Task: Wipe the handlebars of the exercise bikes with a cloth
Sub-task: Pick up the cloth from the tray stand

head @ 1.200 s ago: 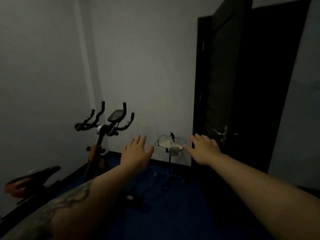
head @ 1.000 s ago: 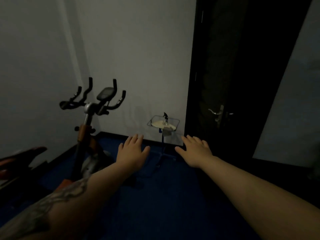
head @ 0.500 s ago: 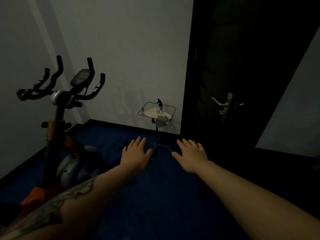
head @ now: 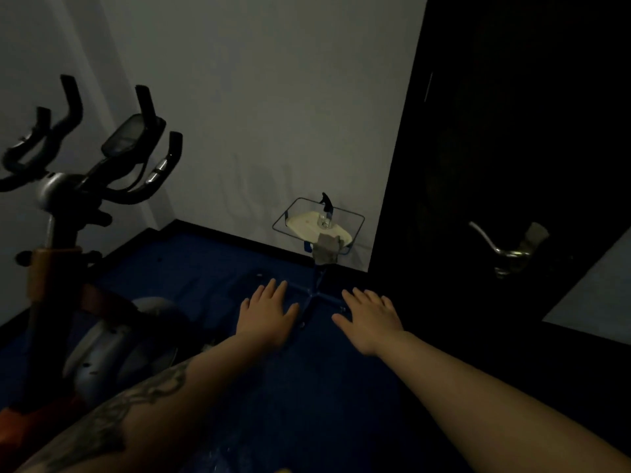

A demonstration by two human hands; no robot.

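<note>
Two bare hands out front, palms down, fingers straight and spread wide, holding nothing: our left hand point(head: 267, 314) and our right hand point(head: 370, 319) hover over the dark blue carpeted floor point(head: 307, 404), either side of the stand's base. The crumpled grey cloth point(head: 327, 249) we need is not picked up yet; it hangs over the near edge of the small wire-rimmed tray table on a blue stand point(head: 290, 213), against the pale wall point(head: 256, 97) just left of the dark open door point(head: 512, 148). A clear spray bottle with a black trigger point(head: 326, 211) stands upright on the tray's cream plate, just behind the cloth, so cleaning kit is parked together within one reach. The black multi-grip handlebars point(head: 150, 186) of the orange-and-grey exercise bike point(head: 102, 336) sit to our left, well apart from the cloth, untouched. Judgement: task at step zero, fetch cloth first. Hands are empty and open because we're closing on the table; either one can take the cloth. Draped edge is an easy pinch point. Risk: tugging it could tip the bottle or rock the light stand. Dim light, so cloth texture is hard to read.
</note>
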